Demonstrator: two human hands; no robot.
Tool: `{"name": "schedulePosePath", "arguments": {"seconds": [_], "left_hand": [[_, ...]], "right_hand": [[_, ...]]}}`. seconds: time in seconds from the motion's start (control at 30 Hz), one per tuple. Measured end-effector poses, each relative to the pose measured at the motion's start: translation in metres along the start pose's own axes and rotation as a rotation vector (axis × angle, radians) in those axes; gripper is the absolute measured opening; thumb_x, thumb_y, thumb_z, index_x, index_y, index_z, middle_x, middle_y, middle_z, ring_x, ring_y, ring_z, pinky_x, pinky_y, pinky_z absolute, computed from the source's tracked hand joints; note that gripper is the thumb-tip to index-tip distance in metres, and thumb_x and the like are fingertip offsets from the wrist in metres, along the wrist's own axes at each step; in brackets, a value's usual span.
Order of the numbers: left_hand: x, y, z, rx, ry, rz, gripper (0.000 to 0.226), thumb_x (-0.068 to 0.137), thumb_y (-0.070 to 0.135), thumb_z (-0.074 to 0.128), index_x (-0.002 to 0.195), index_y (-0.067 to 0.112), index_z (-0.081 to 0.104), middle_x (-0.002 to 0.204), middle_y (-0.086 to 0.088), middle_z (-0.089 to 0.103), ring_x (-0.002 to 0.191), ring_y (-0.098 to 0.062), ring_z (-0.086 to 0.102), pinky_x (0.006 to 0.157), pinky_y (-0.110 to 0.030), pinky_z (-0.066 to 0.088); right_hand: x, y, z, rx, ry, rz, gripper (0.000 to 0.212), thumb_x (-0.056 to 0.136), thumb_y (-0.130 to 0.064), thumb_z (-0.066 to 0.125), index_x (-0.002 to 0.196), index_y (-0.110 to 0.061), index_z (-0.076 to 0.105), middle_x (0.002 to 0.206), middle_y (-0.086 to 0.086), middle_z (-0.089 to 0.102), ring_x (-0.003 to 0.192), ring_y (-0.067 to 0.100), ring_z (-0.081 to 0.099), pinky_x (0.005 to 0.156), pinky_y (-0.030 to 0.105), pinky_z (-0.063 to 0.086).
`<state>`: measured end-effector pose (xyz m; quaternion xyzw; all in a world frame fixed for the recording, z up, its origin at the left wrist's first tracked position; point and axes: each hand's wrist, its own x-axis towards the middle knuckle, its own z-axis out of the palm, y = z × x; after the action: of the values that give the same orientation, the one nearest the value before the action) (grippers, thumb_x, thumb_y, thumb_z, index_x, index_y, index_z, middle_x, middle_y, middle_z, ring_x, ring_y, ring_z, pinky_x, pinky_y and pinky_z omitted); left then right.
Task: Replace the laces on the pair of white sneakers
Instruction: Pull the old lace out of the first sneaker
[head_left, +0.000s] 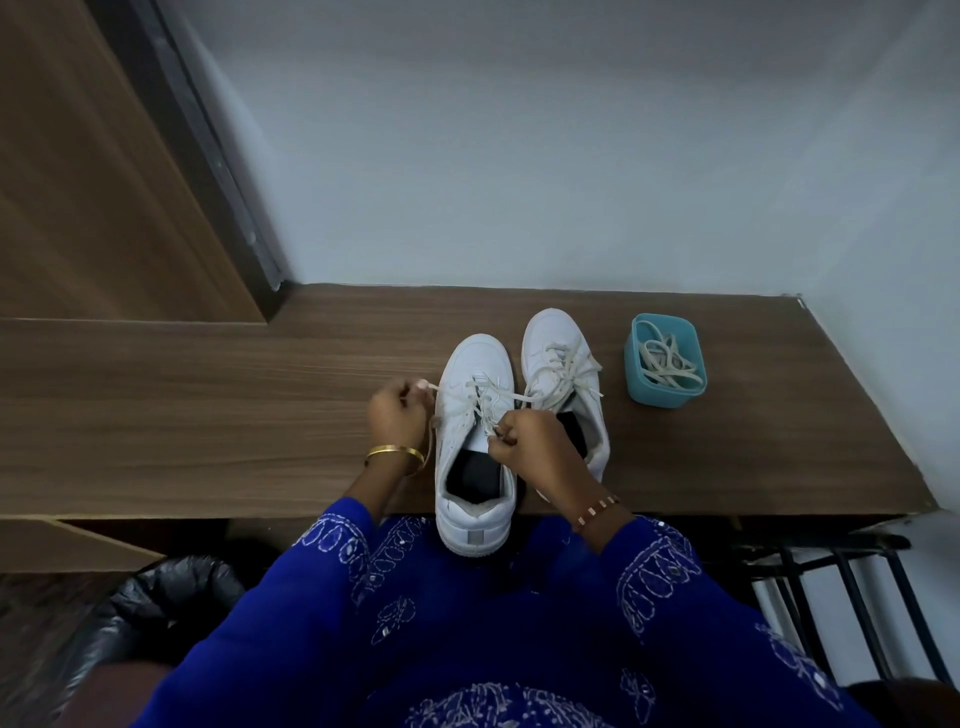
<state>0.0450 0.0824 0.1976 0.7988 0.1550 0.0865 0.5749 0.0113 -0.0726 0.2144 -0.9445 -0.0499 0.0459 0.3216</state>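
Observation:
Two white sneakers stand side by side on a wooden desk (208, 415), toes pointing away from me. The left sneaker (474, 457) is nearer, its heel hanging over the front edge. My left hand (397, 413) pinches one end of its cream lace (480, 397), pulled out to the left. My right hand (535, 441) grips the other part of that lace over the shoe's opening. The right sneaker (563, 374) is laced, its lace ends lying loose.
A teal plastic tub (662, 389) holding a tangle of cream laces stands right of the shoes. The wall rises behind the desk, a wooden panel at left. A black bin bag (156, 597) sits lower left, a black metal rack (857, 597) lower right.

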Motion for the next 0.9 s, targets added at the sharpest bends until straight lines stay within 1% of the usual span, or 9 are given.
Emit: {"name": "schedulePosePath", "arguments": {"seconds": [0.1,0.2,0.33,0.4,0.47,0.6,0.73,0.83,0.9], "left_hand": [[0.0,-0.004,0.005,-0.209,0.037,-0.136,0.034,0.095,0.007,0.047,0.062,0.015,0.046,0.064,-0.002,0.057,0.059,-0.011,0.059,0.059,-0.025,0.047],[0.001,-0.003,0.015,-0.459,0.105,-0.365,0.029,0.099,0.01,0.036,0.072,0.013,0.047,0.065,-0.006,0.059,0.045,-0.008,0.06,0.049,-0.026,0.048],[0.013,-0.011,0.001,-0.755,0.139,-0.652,0.027,0.1,0.016,0.024,0.082,0.011,0.042,0.064,-0.006,0.065,0.041,-0.013,0.063,0.06,-0.034,0.048],[0.012,-0.011,-0.007,-0.599,0.124,-0.578,0.03,0.099,0.008,0.03,0.072,0.012,0.043,0.051,-0.001,0.064,0.043,-0.011,0.062,0.052,-0.028,0.047],[0.004,-0.008,-0.009,-0.422,0.058,-0.504,0.026,0.098,0.006,0.038,0.075,0.005,0.052,0.061,-0.005,0.061,0.057,-0.014,0.058,0.041,-0.018,0.047],[-0.008,-0.014,-0.004,0.202,-0.164,-0.198,0.033,0.094,0.026,0.048,0.094,-0.004,0.061,0.086,-0.017,0.063,0.082,-0.029,0.058,0.062,-0.025,0.035],[-0.025,-0.006,0.003,0.361,-0.235,0.086,0.028,0.089,0.023,0.048,0.108,0.003,0.055,0.092,-0.016,0.064,0.081,-0.03,0.058,0.064,-0.025,0.033],[-0.032,-0.002,0.003,0.451,-0.283,0.171,0.043,0.083,0.031,0.047,0.118,0.006,0.055,0.096,-0.015,0.067,0.089,-0.033,0.062,0.065,-0.024,0.036],[-0.035,-0.004,0.003,0.447,-0.333,0.18,0.061,0.073,0.039,0.045,0.123,0.005,0.053,0.106,-0.015,0.065,0.097,-0.031,0.06,0.072,-0.024,0.038]], "right_hand": [[0.0,0.0,-0.001,-0.023,-0.016,0.002,0.025,0.083,-0.011,0.058,0.062,0.003,0.054,0.053,0.011,0.047,0.053,0.015,0.041,0.053,0.028,0.032],[0.0,-0.001,-0.003,-0.051,-0.011,-0.006,0.042,0.082,-0.009,0.055,0.05,-0.015,0.029,0.047,0.0,0.031,0.045,0.008,0.027,0.046,0.024,0.022],[-0.001,-0.003,-0.003,-0.055,-0.005,-0.001,0.045,0.083,-0.008,0.053,0.05,-0.016,0.024,0.047,0.0,0.027,0.044,0.008,0.024,0.046,0.024,0.02],[-0.002,-0.003,-0.002,-0.038,-0.008,0.016,0.037,0.082,-0.008,0.054,0.052,-0.011,0.032,0.049,0.005,0.034,0.047,0.013,0.031,0.048,0.028,0.027],[-0.002,-0.004,-0.001,-0.043,0.003,0.043,0.026,0.082,-0.011,0.054,0.059,-0.005,0.045,0.053,0.009,0.043,0.054,0.018,0.041,0.053,0.031,0.033],[-0.004,-0.011,0.002,-0.102,0.042,0.064,0.037,0.082,-0.012,0.051,0.054,-0.014,0.027,0.051,-0.002,0.031,0.059,0.019,0.039,0.045,0.025,0.022],[-0.001,-0.014,0.004,-0.166,0.039,0.109,0.03,0.083,-0.013,0.05,0.06,-0.013,0.03,0.061,0.005,0.045,0.069,0.027,0.046,0.057,0.029,0.026],[0.002,-0.013,0.006,-0.157,0.02,0.116,0.008,0.084,-0.011,0.049,0.078,-0.006,0.049,0.088,0.019,0.063,0.085,0.034,0.058,0.062,0.03,0.032],[0.003,-0.011,0.004,-0.149,-0.007,0.115,0.013,0.084,-0.01,0.049,0.089,-0.001,0.057,0.093,0.02,0.064,0.09,0.034,0.059,0.065,0.029,0.034]]}}
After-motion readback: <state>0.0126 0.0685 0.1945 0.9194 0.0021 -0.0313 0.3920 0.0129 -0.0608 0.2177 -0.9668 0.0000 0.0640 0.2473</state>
